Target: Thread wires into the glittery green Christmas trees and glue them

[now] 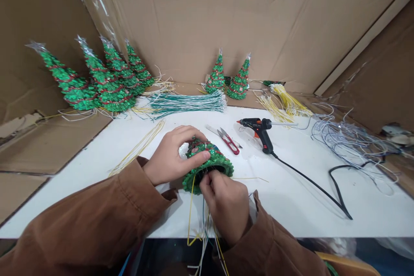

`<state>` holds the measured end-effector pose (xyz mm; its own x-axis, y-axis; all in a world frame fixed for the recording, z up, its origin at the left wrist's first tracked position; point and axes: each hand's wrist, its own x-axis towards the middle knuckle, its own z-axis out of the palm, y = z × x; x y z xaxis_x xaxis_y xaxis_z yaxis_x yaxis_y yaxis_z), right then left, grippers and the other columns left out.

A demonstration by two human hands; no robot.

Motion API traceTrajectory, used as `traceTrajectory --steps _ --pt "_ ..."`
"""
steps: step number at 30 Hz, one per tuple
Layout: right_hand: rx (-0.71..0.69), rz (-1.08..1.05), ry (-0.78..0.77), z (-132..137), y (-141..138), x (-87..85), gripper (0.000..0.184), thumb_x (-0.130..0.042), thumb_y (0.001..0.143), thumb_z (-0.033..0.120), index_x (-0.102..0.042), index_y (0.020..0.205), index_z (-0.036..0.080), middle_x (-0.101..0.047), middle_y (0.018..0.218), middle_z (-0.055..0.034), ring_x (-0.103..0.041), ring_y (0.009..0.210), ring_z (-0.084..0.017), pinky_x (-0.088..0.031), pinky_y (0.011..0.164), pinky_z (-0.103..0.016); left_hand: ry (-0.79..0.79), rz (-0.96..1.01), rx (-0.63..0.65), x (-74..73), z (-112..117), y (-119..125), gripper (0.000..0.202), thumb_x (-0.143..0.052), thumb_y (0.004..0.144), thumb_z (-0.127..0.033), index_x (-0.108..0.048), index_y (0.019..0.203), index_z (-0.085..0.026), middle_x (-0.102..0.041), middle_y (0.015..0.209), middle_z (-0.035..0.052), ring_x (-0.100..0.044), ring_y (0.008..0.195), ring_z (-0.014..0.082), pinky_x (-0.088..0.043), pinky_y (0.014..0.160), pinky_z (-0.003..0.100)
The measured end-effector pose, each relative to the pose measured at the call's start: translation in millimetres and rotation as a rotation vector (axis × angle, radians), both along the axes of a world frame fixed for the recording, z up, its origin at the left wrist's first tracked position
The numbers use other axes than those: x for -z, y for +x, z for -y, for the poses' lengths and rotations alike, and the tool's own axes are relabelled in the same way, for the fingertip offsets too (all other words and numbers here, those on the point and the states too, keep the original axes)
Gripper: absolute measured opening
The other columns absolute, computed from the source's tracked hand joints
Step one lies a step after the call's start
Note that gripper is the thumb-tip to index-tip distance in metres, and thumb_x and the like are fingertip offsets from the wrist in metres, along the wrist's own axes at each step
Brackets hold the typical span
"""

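Note:
My left hand is wrapped round a green glitter Christmas tree that lies tilted over the white table, its open base facing me. At that base my right hand pinches thin wires. The yellow, white and green strands hang down from the tree past the table's front edge. Both arms wear brown sleeves.
Red thread snips and a black glue gun with its cord lie just beyond the tree. Several finished trees stand at back left, two more at back centre. Wire bundles in green, yellow and white lie behind. Cardboard walls surround the table.

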<state>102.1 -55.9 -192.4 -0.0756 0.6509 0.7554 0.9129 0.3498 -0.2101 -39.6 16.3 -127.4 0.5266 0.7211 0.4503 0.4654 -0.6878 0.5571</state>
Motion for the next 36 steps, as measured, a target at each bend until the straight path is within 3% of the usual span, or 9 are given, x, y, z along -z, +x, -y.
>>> traceTrajectory --steps 18,36 --pt "-0.072 -0.002 0.042 -2.4 1.2 3.6 0.042 -0.037 0.09 0.017 -0.053 0.052 0.018 -0.051 0.042 0.0009 -0.049 0.037 -0.012 -0.025 0.045 -0.03 -0.004 0.024 0.023 3.5 2.3 2.0 0.021 -0.054 0.081 -0.029 -0.064 0.091 -0.014 -0.063 0.088 0.0064 -0.058 0.083 0.0172 -0.048 0.07 0.03" --pt "-0.07 -0.02 0.093 -1.8 -1.3 2.7 0.038 -0.041 0.084 0.013 -0.051 0.048 0.019 -0.048 0.04 0.0016 -0.043 0.034 -0.011 -0.024 0.044 -0.03 -0.006 0.053 0.003 6.6 5.3 5.3 0.017 -0.049 0.075 -0.021 -0.06 0.085 -0.014 -0.058 0.081 0.0048 -0.053 0.078 0.0182 -0.044 0.071 0.033"
